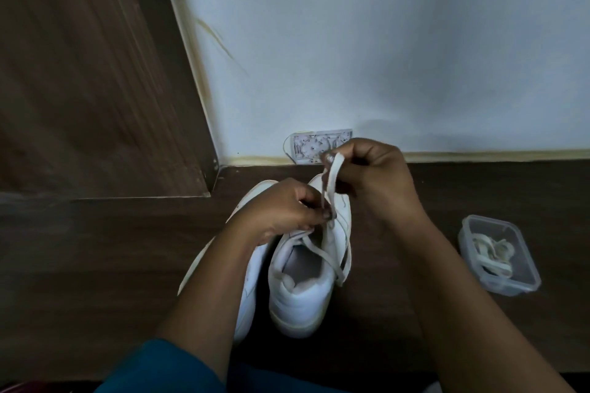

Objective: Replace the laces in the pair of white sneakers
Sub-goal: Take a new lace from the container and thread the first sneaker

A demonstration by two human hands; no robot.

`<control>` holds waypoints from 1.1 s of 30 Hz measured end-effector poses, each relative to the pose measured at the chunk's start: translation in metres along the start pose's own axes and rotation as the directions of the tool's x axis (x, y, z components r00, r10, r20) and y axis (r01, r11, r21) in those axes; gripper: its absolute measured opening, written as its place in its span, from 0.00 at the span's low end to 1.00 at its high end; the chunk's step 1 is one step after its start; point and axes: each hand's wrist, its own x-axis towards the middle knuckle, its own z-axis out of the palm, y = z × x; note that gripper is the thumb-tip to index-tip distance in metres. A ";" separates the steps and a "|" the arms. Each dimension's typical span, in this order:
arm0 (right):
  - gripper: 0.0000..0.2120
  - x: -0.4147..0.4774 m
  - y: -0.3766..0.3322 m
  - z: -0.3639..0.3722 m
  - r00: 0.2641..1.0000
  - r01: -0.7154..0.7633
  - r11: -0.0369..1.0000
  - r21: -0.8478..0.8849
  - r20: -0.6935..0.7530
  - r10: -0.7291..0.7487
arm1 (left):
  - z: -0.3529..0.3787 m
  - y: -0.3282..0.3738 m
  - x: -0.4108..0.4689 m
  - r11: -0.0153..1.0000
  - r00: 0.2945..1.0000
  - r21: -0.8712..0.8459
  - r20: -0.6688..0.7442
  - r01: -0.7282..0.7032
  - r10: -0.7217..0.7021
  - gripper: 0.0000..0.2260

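Left hand: the left hand [281,210] is curled, fingertips pinching the lace [332,180] low down, right at the eyelets of the near sneaker.
Right hand: the right hand [372,175] is curled too, thumb and fingers pinching the same lace higher up, above and just beyond the left hand.
Lace: one flat white lace runs taut between the two pinches; more of it crosses the shoe opening below the left hand and hangs over the side under the right wrist.
Near sneaker: the near sneaker [300,300] stands on the floor [95,265] directly under both hands, heel toward the person, toe away.
Second sneaker: the second sneaker [246,300] lies touching the first on the left-hand side, partly hidden under the left forearm.
Box: a clear plastic box [525,282], lid off, sits on the floor well out past the right forearm.
Spare laces: a tangle of off-white spare laces [491,254] fills the box; how many I cannot tell.
Card: a patterned card [308,148] leans at the foot of the wall [383,41], just beyond the right hand.
Count: two hands, two sneakers, one lace held, one box, one card.
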 end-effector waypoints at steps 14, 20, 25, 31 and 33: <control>0.11 0.001 0.021 -0.014 0.912 -0.126 0.684 -0.718 0.187 0.364 | -0.007 0.021 -0.007 0.514 0.995 -0.854 0.042 0.080 -0.086 0.13; 0.13 0.001 0.025 -0.009 0.922 -0.073 0.641 -0.764 0.193 0.335 | -0.018 0.025 -0.012 0.488 1.000 -0.873 0.008 0.002 0.010 0.12; 0.15 0.000 0.017 -0.010 0.892 -0.052 0.622 -0.781 0.244 0.381 | -0.029 0.029 -0.018 0.723 0.987 -0.690 -0.119 -0.003 -0.109 0.12; 0.17 -0.016 0.016 0.014 0.850 0.174 0.366 -0.914 0.327 0.412 | -0.028 0.030 -0.019 0.754 0.972 -0.643 -0.233 -0.134 -0.026 0.09; 0.13 -0.016 0.015 0.017 0.875 0.200 0.306 -0.931 0.310 0.372 | -0.028 0.032 -0.020 0.724 0.969 -0.661 -0.245 -0.198 0.040 0.07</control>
